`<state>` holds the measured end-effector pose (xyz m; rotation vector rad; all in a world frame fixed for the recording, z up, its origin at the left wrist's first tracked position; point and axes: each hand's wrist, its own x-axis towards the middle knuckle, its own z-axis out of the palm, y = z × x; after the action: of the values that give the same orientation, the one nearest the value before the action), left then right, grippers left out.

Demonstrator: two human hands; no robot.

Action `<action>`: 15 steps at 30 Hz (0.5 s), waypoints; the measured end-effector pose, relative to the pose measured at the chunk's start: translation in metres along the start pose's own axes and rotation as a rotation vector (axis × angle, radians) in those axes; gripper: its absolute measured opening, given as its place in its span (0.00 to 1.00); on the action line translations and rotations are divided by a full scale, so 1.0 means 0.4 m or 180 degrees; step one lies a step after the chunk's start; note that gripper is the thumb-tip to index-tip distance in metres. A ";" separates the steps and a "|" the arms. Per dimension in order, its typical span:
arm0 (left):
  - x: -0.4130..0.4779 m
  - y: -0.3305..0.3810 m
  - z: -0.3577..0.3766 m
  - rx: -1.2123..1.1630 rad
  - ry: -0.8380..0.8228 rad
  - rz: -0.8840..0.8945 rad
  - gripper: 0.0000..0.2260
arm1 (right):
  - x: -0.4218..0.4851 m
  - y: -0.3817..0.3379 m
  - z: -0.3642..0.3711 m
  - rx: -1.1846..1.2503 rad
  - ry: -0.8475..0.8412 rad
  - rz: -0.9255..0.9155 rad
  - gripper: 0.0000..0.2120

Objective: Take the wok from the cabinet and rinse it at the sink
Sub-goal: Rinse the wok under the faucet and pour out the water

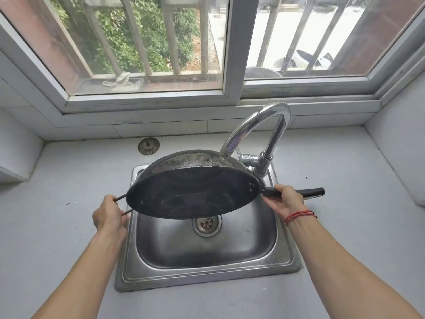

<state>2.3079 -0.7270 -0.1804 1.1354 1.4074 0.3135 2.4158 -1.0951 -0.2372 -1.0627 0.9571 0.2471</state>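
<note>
You hold the wok [193, 194] in the air over the sink [207, 268], tipped so that its dark inside faces you and its scorched outer wall faces the window. Its long axis runs left to right across the basin, from the wire loop handle [123, 204] on the left to the black stick handle [296, 193] on the right, which ends over the sink's right rim.

Your left hand [110, 217] is closed around the wire loop, fingers curled and pressed together over the rods. Your right hand [286, 201] is wrapped around the stick handle close to the bowl, fingers together underneath, the thumb's place not clear. The wok therefore lies between your two hands, bowl inward of both sets of fingers; neither hand is nearer, each owns one end.

The governing relation is faucet [255, 132] to bowl: the spout's mouth comes down just behind the upper rim, against the outer wall, not over the inside. No running water can be made out. In my judgement, the rinse needs the bowl brought under the spout, or levelled, so water would land inside. The drain [207, 224] sits open below the lower rim. A loose strainer [148, 146] lies on the counter [69, 180] near the sink's back left corner.
</note>
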 end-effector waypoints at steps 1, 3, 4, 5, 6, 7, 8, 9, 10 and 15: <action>-0.002 0.000 0.000 -0.0014 0.0011 0.0001 0.07 | 0.002 0.001 0.002 -0.0009 0.0003 -0.0003 0.10; -0.006 0.001 -0.003 -0.0027 0.0042 -0.0019 0.07 | 0.004 0.004 0.006 -0.0011 0.0005 -0.0006 0.11; -0.008 0.002 -0.005 -0.0029 0.0065 -0.0033 0.07 | 0.004 0.005 0.008 -0.0015 0.0003 -0.0008 0.11; -0.009 0.003 -0.007 -0.0044 0.0089 -0.0041 0.07 | 0.003 0.006 0.011 -0.0018 -0.0005 -0.0009 0.11; -0.009 0.004 -0.009 -0.0067 0.0110 -0.0046 0.07 | 0.001 0.007 0.014 -0.0023 -0.0013 -0.0008 0.12; -0.010 0.006 -0.012 -0.0090 0.0133 -0.0050 0.07 | 0.001 0.008 0.018 -0.0026 -0.0024 -0.0002 0.12; -0.010 0.008 -0.014 -0.0106 0.0158 -0.0050 0.07 | -0.001 0.009 0.022 -0.0031 -0.0035 0.0008 0.12; -0.010 0.008 -0.017 -0.0120 0.0179 -0.0051 0.07 | -0.003 0.009 0.026 -0.0033 -0.0049 0.0015 0.12; -0.010 0.009 -0.019 -0.0126 0.0198 -0.0057 0.07 | -0.006 0.009 0.029 -0.0046 -0.0056 0.0024 0.12; -0.011 0.014 -0.037 -0.0118 0.0226 -0.0070 0.07 | -0.016 0.012 0.045 -0.0093 -0.0116 0.0061 0.11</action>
<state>2.2967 -0.7213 -0.1700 1.0869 1.4697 0.3660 2.4188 -1.0762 -0.2328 -1.0727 0.9337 0.2960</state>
